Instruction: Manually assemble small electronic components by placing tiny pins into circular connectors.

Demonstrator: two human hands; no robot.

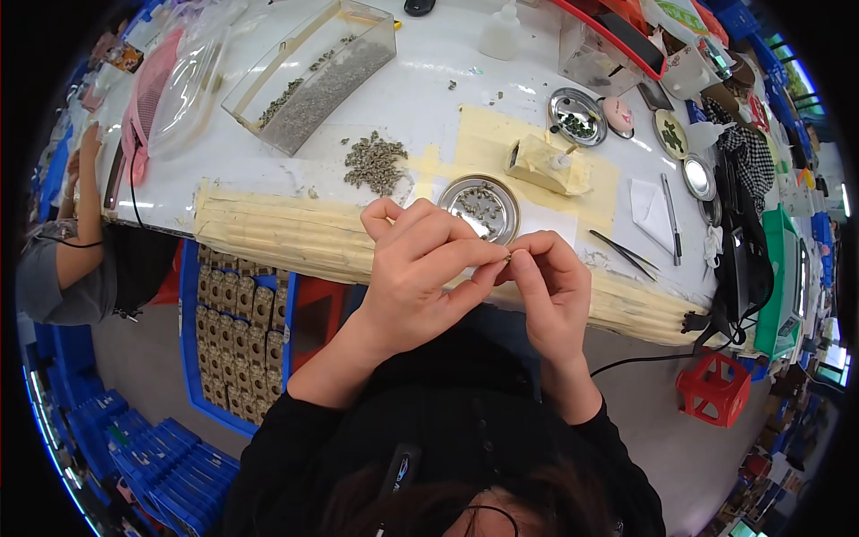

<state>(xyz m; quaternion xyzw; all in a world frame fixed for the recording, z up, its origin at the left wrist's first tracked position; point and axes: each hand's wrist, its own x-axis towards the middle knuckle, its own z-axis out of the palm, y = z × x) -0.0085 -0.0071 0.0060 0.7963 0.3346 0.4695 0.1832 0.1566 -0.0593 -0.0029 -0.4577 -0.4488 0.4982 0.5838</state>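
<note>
My left hand (pixel 420 277) and my right hand (pixel 550 291) meet fingertip to fingertip above the table's taped front edge. A tiny dark piece (pixel 508 258) is pinched between them; its kind is too small to make out. Just beyond my fingers sits a round metal dish (pixel 513 215) with several small metallic pieces scattered in it, its near rim partly hidden by my hands. Left of the dish, a loose pile of small grey-green pieces (pixel 374 164) lies on the white tabletop.
A clear box (pixel 344 85) of similar pieces stands at the back left. Beyond the dish is a tape-wrapped block (pixel 546 164). Tweezers (pixel 624 251) and a pen (pixel 671 219) lie right. A blue crate (pixel 190 331) stands below left, near a co-worker's arm (pixel 87 192); a red stool (pixel 714 389) is lower right.
</note>
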